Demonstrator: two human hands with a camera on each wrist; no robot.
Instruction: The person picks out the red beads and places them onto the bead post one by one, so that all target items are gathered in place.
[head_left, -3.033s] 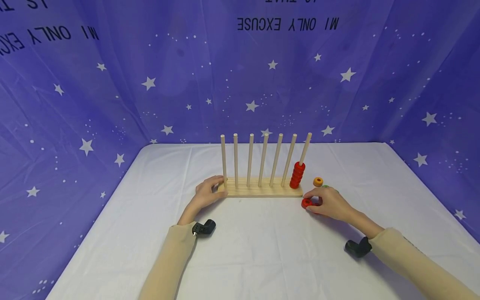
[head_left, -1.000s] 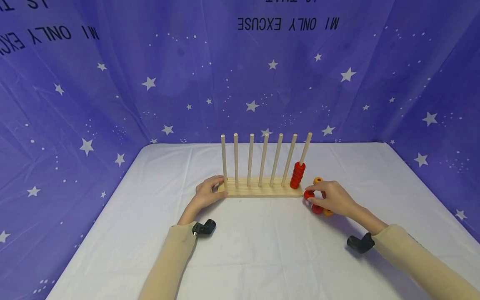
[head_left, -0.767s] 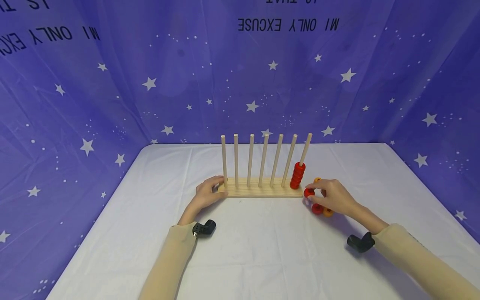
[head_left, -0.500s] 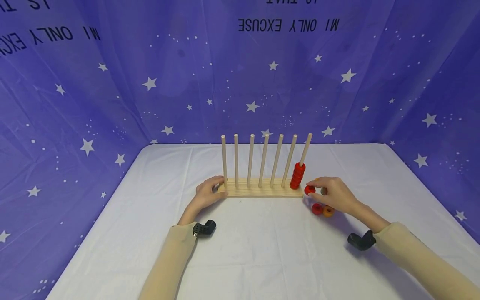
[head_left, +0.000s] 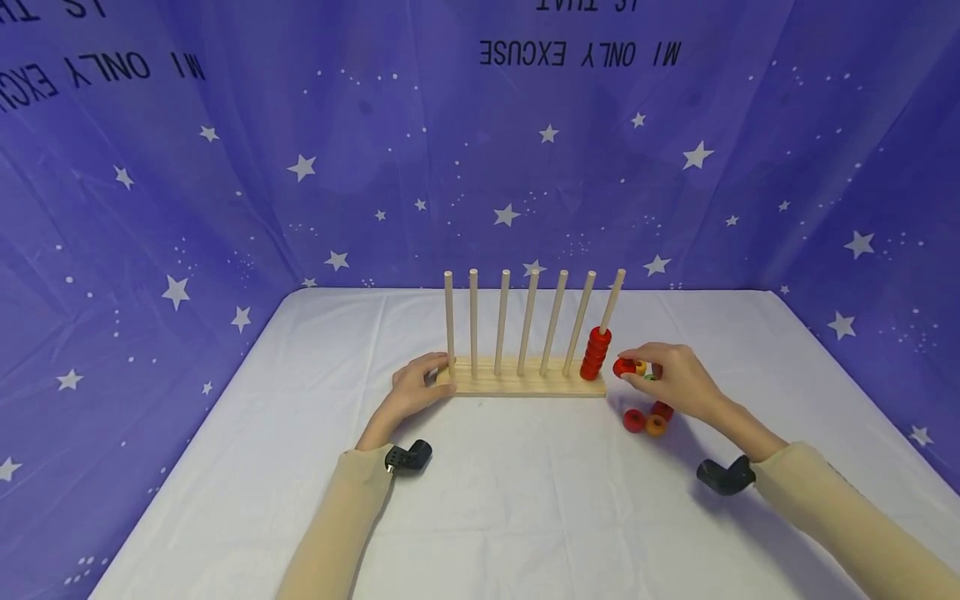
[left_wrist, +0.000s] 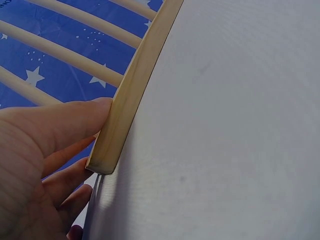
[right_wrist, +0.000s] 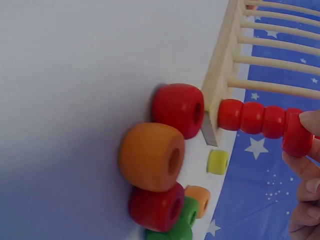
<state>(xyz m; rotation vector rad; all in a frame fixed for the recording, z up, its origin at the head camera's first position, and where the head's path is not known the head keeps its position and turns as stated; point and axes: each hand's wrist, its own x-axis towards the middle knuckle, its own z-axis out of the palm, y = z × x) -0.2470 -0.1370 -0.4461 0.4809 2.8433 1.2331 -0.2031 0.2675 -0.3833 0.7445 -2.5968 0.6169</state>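
A wooden peg rack (head_left: 517, 385) with a row of upright pegs stands on the white table. At its left end, my left hand (head_left: 414, 387) grips the base, thumb on the front side and fingers behind. The left wrist view shows that thumb against the base edge (left_wrist: 131, 90). Several red beads (head_left: 595, 358) are stacked on the rightmost peg. Just right of this stack, my right hand (head_left: 678, 379) pinches another red bead (head_left: 624, 367) between thumb and fingers. In the right wrist view the held bead (right_wrist: 297, 136) overlaps the stack's upper end.
Loose beads lie on the table near the rack's right end: a red bead (right_wrist: 175, 110), an orange bead (right_wrist: 147, 156), a second red bead (right_wrist: 156, 206), green beads (right_wrist: 189, 212) and a yellow bead (right_wrist: 216, 162). A blue-purple starry curtain (head_left: 420, 167) surrounds the table.
My right hand has picked a red bead from the loose beads and raised it beside the stack, uncovering beads beneath. The left hand and rack have stayed in place.
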